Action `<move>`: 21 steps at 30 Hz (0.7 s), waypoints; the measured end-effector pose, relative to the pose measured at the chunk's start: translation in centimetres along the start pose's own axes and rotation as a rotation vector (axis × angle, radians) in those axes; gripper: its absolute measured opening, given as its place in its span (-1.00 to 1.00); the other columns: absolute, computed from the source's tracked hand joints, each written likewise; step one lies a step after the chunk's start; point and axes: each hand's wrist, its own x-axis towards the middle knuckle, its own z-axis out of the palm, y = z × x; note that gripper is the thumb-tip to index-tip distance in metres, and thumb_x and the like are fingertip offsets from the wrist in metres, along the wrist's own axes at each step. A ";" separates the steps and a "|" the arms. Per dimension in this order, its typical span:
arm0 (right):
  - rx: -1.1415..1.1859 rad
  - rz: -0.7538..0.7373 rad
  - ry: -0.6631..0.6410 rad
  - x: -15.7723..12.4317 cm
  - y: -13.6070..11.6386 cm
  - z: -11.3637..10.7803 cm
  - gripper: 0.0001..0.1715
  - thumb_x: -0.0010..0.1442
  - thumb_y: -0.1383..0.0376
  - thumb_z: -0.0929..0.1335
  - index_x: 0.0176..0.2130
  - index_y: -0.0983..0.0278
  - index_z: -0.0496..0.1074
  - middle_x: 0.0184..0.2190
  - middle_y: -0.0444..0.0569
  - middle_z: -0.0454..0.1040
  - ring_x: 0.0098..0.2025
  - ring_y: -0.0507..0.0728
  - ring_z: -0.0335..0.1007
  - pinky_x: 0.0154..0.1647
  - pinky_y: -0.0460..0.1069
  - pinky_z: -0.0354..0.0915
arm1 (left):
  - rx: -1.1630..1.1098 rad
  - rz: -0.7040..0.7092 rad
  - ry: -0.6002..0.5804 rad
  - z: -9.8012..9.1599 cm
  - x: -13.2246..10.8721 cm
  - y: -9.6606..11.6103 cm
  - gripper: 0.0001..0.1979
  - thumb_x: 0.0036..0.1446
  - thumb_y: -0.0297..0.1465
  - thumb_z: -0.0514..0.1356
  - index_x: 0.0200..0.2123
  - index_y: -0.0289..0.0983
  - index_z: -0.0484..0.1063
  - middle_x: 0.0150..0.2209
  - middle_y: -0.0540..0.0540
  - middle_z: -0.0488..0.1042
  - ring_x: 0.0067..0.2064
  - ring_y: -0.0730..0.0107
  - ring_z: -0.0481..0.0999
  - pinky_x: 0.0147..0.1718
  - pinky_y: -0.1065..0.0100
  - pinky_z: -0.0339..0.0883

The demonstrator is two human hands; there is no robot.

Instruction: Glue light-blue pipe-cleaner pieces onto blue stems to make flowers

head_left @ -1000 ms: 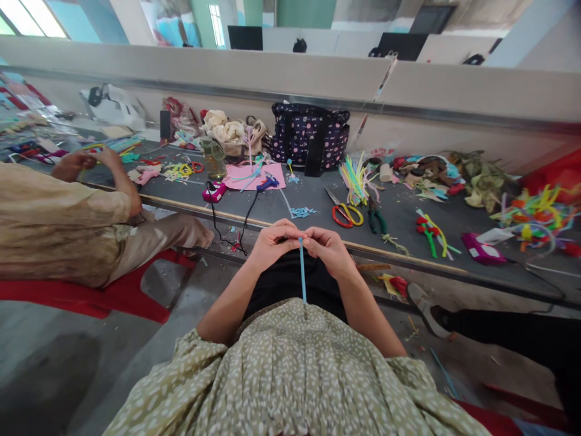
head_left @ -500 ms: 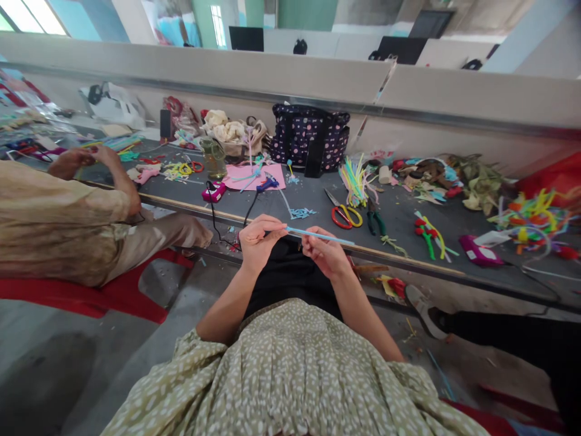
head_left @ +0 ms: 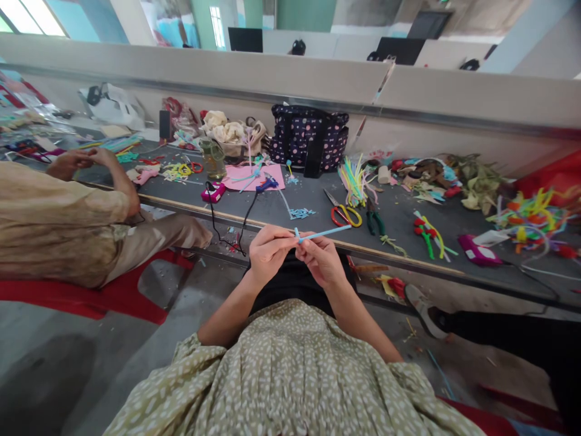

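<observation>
blue strip [head_left: 333, 231] slants past the right hand [head_left: 321, 260], which, like the left hand [head_left: 271, 252], pinches it between fingertips.

The strip [head_left: 333, 231] is coloured light blue. The navy bag [head_left: 300, 132] is patterned with pink and white spots, the green garment [head_left: 290, 369] with pale flecks, the scissor handles [head_left: 347, 214] coloured red and yellow.

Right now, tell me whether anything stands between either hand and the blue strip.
Nothing visible does: the left hand and right hand both have fingertips on the blue strip, and its long end sticks out uncovered.
</observation>
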 end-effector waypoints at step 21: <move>-0.056 -0.176 0.129 -0.4 0.3 0.7 -0.83 -0.04 0.23 0.52 -0.41 0.23 0.51 -0.49 -0.15 0.39 -0.53 -0.04 0.16 -0.51 -0.06 0.12 | 0.042 -0.088 0.024 0.9 -0.2 1.2 -0.95 0.17 -0.41 0.28 -0.33 -0.19 0.57 -0.36 -0.06 0.54 -0.32 0.37 0.52 -0.30 0.30 0.38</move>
